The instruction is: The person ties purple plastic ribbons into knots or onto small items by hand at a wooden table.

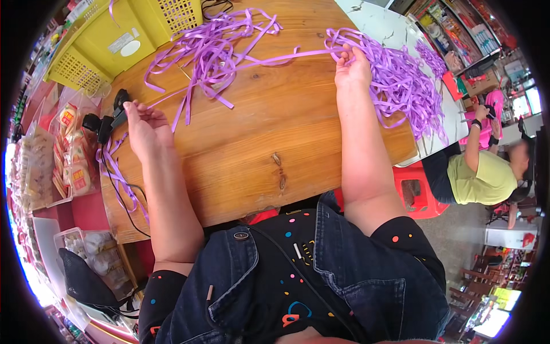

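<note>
A narrow purple ribbon (285, 58) runs across the wooden table between my two hands. My right hand (353, 67) pinches it at the far right, beside a big heap of purple ribbon (401, 83). At the left, my left hand (150, 127) has its fingertips closed on a stretch of ribbon, right by a black corded device (118, 109) at the table edge. What kind of device it is, I cannot tell. Loose loops of ribbon (215, 57) lie between the hands, farther back. Several ribbon strips (120, 172) hang near the device's cord.
A yellow plastic basket (129, 51) stands at the far left of the wooden table (240, 155). A white marbled table (372, 20) adjoins on the right. Packaged goods (74, 152) line the left side. A red stool (421, 192) and a person in a yellow-green shirt (481, 178) are at right.
</note>
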Tool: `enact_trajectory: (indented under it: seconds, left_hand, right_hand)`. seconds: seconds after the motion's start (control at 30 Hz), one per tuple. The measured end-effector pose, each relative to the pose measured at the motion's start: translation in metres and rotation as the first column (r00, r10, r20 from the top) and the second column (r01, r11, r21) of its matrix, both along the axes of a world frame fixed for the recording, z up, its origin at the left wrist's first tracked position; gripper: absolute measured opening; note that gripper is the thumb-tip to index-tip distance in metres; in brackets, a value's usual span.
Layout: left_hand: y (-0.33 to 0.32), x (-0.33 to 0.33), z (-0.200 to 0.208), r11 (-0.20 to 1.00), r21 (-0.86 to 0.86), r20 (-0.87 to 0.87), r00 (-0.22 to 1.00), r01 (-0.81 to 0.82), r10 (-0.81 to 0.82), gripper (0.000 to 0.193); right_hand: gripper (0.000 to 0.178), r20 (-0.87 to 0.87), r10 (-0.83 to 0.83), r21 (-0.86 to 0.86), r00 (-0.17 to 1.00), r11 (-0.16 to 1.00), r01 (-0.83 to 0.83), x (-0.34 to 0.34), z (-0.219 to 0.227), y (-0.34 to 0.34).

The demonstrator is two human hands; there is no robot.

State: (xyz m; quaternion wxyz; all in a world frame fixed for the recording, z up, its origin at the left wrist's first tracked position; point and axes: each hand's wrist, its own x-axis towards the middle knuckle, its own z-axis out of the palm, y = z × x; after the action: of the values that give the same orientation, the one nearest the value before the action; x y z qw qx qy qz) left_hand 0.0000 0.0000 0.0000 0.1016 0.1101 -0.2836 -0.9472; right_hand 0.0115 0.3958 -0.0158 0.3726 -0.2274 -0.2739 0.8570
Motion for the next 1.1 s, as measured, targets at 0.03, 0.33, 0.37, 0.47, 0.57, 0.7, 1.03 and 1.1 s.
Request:
enact_trajectory:
  seconds: [0.03,0.33,0.37,0.47,0.57,0.7,1.03,1.1]
  left_hand:
    - [-0.005,-0.004,0.002,0.997,-0.026,-0.007,0.997,-0.079,0.078,0.017]
    - [-0.059,-0.011,-0.004,0.956,-0.062,-0.006,0.958,-0.286,0.286,0.024]
    - [-0.067,-0.012,-0.005,0.956,-0.064,-0.013,0.958,-0.286,0.285,0.024]
    - [-0.097,-0.015,-0.011,0.951,-0.093,-0.033,0.955,-0.295,0.293,0.030]
    - [-0.118,-0.013,-0.012,0.954,-0.024,-0.037,0.954,-0.298,0.297,0.032]
    - [-0.116,-0.010,-0.005,0.938,-0.013,-0.073,0.936,-0.347,0.345,0.033]
    - [-0.045,-0.005,0.023,1.000,-0.011,-0.167,0.986,-0.009,0.007,0.014]
    - [-0.017,-0.004,0.031,0.996,-0.002,-0.150,0.985,0.088,-0.087,0.014]
  right_hand:
    - [0.006,0.001,-0.011,0.006,1.000,1.000,0.011,0.000,0.002,-0.003]
    - [0.009,-0.066,0.007,-0.021,0.998,1.000,-0.008,-0.002,0.004,-0.002]
    - [0.010,-0.089,0.011,-0.038,0.996,0.999,-0.014,-0.001,0.006,-0.003]
    - [0.011,-0.142,0.012,-0.079,0.990,0.997,-0.023,0.001,0.006,0.000]
    - [0.011,-0.182,0.049,-0.106,0.982,0.992,-0.069,0.000,0.007,0.001]
    - [0.011,-0.233,0.092,-0.131,0.968,0.983,-0.125,0.002,0.006,0.006]
    - [0.013,-0.400,0.441,0.026,0.803,0.882,-0.471,0.011,0.020,-0.030]
    - [0.015,-0.393,0.457,0.038,0.798,0.875,-0.482,0.014,0.020,-0.032]
